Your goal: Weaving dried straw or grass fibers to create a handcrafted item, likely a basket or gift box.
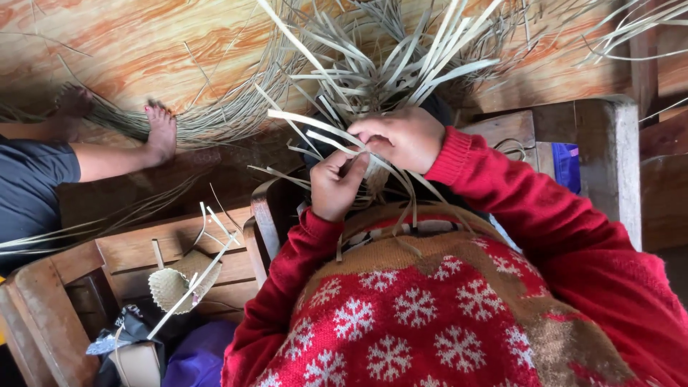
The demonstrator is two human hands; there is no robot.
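Observation:
My left hand (334, 183) and my right hand (403, 136) meet close together over my lap, both pinching pale flat reed strips (315, 129) of a half-woven piece (375, 174) held between them. Long loose strip ends (401, 57) fan out upward and to the left from the hands. A few strips hang down over my red snowflake sweater (430, 308). The woven body itself is mostly hidden behind my fingers.
Another person's bare legs and feet (159, 132) stretch over a bundle of reeds (215, 122) on the orange patterned floor at left. A small woven piece (173, 285) lies on a wooden chair (86, 265) at lower left. A wooden bench (602, 150) stands at right.

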